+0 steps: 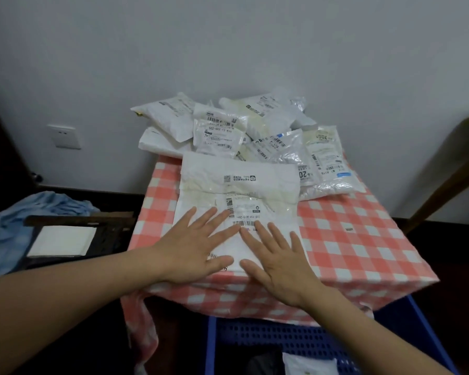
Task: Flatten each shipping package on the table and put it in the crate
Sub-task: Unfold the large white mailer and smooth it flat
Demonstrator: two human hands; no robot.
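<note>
A large white shipping package point(238, 185) with barcode labels lies at the front of the table. My left hand point(198, 244) and my right hand point(276, 258) press flat on its near half, side by side, fingers straight and spread. Behind it, a pile of several white packages point(255, 128) fills the back of the table. The blue plastic crate point(282, 339) sits on the floor below the table's front edge. A white package point(309, 365) lies inside the crate.
The table wears a red-and-white checked cloth point(349, 234). On the left stand a dark piece of furniture with a white sheet point(63, 240) and a blue cloth point(46, 207). A wooden chair point(455, 169) is at the right, and a wall outlet point(64, 136) at the left.
</note>
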